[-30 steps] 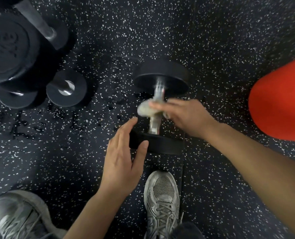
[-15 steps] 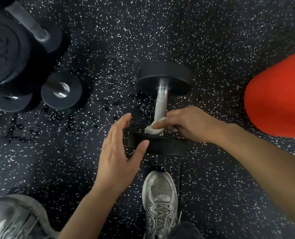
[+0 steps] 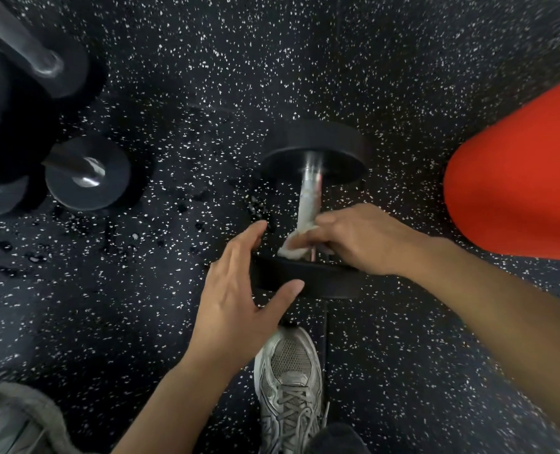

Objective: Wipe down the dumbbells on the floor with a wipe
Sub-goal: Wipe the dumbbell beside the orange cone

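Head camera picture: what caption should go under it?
Right hand rubs a wipe on the dumbbell handle; left hand steadies it.

The right hand [image 3: 354,239] covers most of the wipe [image 3: 293,245], so only a crumpled pale corner shows, and it hides the near end of the dumbbell [image 3: 311,158] handle. The handle itself is smeared by blur. The left hand [image 3: 236,290] covers the left part of the near weight plate. At far left, other dumbbells [image 3: 85,175] are cut by the frame edge, as is the red shape [image 3: 518,191] at right. The grey shoe [image 3: 288,388] runs off the near edge.
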Tool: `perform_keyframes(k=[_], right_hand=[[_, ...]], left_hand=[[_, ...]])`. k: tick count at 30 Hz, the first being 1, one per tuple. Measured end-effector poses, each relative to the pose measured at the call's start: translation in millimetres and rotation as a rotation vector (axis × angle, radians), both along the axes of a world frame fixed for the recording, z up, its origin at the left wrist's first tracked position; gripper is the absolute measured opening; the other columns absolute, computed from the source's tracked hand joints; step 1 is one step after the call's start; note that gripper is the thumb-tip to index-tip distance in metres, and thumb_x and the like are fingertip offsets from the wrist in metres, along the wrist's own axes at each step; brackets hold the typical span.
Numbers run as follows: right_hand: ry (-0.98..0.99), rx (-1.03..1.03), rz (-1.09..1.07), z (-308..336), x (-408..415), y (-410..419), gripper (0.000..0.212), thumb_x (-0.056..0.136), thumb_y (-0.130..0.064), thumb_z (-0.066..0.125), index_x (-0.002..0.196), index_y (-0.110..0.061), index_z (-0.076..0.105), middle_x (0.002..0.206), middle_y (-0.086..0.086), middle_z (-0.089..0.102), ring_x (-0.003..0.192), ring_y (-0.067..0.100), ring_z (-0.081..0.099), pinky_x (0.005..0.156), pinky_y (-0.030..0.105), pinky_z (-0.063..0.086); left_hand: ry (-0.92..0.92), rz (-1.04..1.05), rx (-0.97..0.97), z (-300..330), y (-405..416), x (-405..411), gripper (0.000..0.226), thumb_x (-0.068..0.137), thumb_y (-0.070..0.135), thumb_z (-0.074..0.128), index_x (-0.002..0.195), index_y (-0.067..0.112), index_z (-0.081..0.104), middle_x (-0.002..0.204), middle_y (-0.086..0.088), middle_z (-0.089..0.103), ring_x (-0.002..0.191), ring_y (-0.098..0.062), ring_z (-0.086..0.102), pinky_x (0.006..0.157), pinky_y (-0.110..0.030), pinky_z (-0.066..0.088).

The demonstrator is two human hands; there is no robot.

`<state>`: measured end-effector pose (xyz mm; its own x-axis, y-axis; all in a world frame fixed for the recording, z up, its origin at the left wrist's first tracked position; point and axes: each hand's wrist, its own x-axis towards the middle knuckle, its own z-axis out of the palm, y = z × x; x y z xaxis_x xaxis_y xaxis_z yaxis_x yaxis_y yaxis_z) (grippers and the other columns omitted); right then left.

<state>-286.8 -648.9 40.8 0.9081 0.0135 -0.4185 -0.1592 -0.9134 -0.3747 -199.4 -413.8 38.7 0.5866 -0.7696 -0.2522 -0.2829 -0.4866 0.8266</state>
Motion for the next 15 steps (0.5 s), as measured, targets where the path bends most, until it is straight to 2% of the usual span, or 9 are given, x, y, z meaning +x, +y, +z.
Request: perform_keyframes(k=[1,2,4,6,9,12,15], right_hand=[[-0.081,0.041,-0.093,-2.5,-2.8,-2.9,0.052,0.097,-0.027,0.042,0.145,-0.046,0.053,0.100,-0.018,0.064,0.077,0.007,0.059,0.067,0.016,0.044],[-0.174,0.043,-0.196,-7.4,-7.7,-6.5,0.052,0.098,-0.026,0.044,0.146,-0.043,0.053,0.109,-0.012,0.070,0.080,0.010,0.065,0.071,0.024,0.055],[-0.229,-0.017,-0.313,-15.4,-16.9,-10.8,0.054,0.100,-0.022,0.048,0.150,-0.044,0.048,0.116,-0.004,0.072,0.082,0.015,0.068,0.077,0.035,0.061],[-0.141,0.012,-0.276,-17.2,-25.0,-6.8,0.061,0.097,-0.018,0.053,0.149,-0.050,0.044,0.108,-0.007,0.068,0.079,0.011,0.060,0.077,0.030,0.057],[-0.016,0.123,-0.152,-11.3,-27.2,-5.5,0.065,0.095,-0.006,0.058,0.144,-0.049,0.054,0.091,-0.015,0.057,0.081,0.007,0.055,0.077,0.028,0.048],[-0.133,0.167,-0.292,-14.5,-25.2,-11.1,0.061,0.099,-0.006,0.055,0.148,-0.043,0.052,0.097,-0.013,0.065,0.083,0.007,0.061,0.079,0.026,0.050],[-0.246,0.040,-0.427,-18.3,-26.1,-7.7,0.055,0.101,-0.020,0.048,0.153,-0.040,0.046,0.100,-0.009,0.068,0.079,0.006,0.059,0.075,0.026,0.052]], left_hand=[[0.001,-0.002,0.002,-0.7,-0.9,-0.7,0.084,0.086,0.071,0.057,0.156,0.039,0.023,0.155,0.017,0.043,0.144,-0.005,0.042,0.118,-0.045,0.041],[0.007,-0.002,0.004,-1.3,-1.7,-1.6,0.084,0.086,0.071,0.057,0.156,0.039,0.023,0.155,0.016,0.043,0.144,-0.006,0.042,0.118,-0.045,0.041],[0.026,-0.002,0.007,-2.6,-3.6,-4.3,0.085,0.086,0.071,0.058,0.157,0.037,0.024,0.155,0.018,0.041,0.144,-0.003,0.041,0.119,-0.044,0.040],[0.039,-0.002,0.007,-3.3,-5.6,-7.0,0.086,0.086,0.070,0.059,0.157,0.037,0.025,0.155,0.020,0.041,0.144,-0.003,0.040,0.119,-0.045,0.040],[0.049,-0.004,0.017,-3.0,-8.2,-8.1,0.085,0.085,0.070,0.059,0.157,0.039,0.025,0.155,0.021,0.040,0.144,-0.003,0.040,0.118,-0.045,0.041],[0.043,-0.016,0.025,-3.1,-9.1,-7.7,0.087,0.085,0.071,0.059,0.158,0.037,0.025,0.153,0.022,0.041,0.143,-0.001,0.040,0.119,-0.044,0.041],[0.036,-0.018,0.022,-4.0,-8.1,-7.1,0.087,0.086,0.070,0.060,0.158,0.035,0.025,0.152,0.022,0.042,0.143,0.000,0.041,0.118,-0.044,0.041]])
